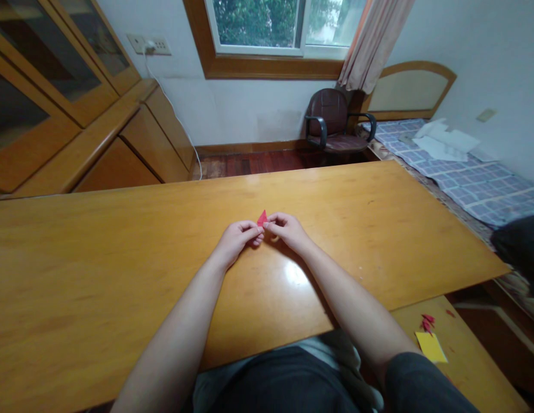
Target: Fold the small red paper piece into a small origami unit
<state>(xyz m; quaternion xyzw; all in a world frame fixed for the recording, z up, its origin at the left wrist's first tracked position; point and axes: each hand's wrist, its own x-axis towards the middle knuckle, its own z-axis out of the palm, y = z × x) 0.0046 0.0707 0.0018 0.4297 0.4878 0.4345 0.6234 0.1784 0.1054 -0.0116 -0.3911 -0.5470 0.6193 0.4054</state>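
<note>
A small piece of folded red paper [262, 218] is held just above the wooden table [120, 275], its pointed tip upward. My left hand [242, 238] pinches its lower left side between thumb and fingers. From the right, my right hand [287, 230] grips the same paper, thumb and forefinger closed on its edge. Both hands meet at the paper, and the fingertips cover its lower part.
On a lower surface at the right lie a yellow paper square [431, 347] and small red folded pieces [427, 322]. A brown armchair [329, 117] stands beyond the table. A bed [460, 172] is at the right, a wooden cabinet [116, 137] at the left.
</note>
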